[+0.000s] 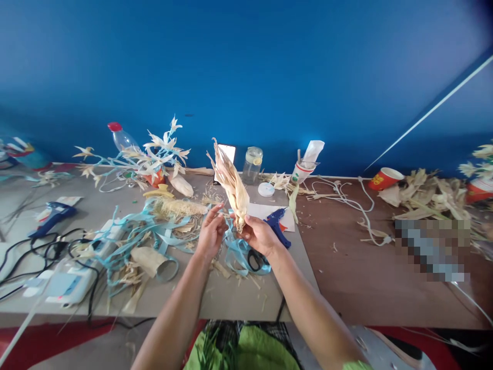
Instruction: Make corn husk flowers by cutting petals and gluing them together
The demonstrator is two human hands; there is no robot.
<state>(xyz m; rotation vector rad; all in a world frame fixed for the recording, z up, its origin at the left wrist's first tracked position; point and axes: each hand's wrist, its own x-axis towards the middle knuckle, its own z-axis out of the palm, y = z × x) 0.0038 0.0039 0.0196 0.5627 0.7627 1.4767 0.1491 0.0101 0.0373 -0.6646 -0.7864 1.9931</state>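
Upright above the table's middle stands a dried corn husk bundle [234,190], its pale leaves pointing up and slightly left. My right hand [262,235] grips it low down, by its narrow base. Just left of that base is my left hand [211,231], apart from the husk, its fingers partly bent and spread with nothing seen in them. Light-blue ribbon [236,254] and black-handled scissors [254,260] lie beneath the hands. A blue glue gun [278,226] rests on white paper just beyond my right hand.
Blue ribbon strips [127,231] and husk scraps cover the left side, near a white power strip [79,277] with black cables. Behind stand husk flowers [154,144], a clear jar [252,164] and a paper cup [302,172]. A red cup [386,178] lies right.
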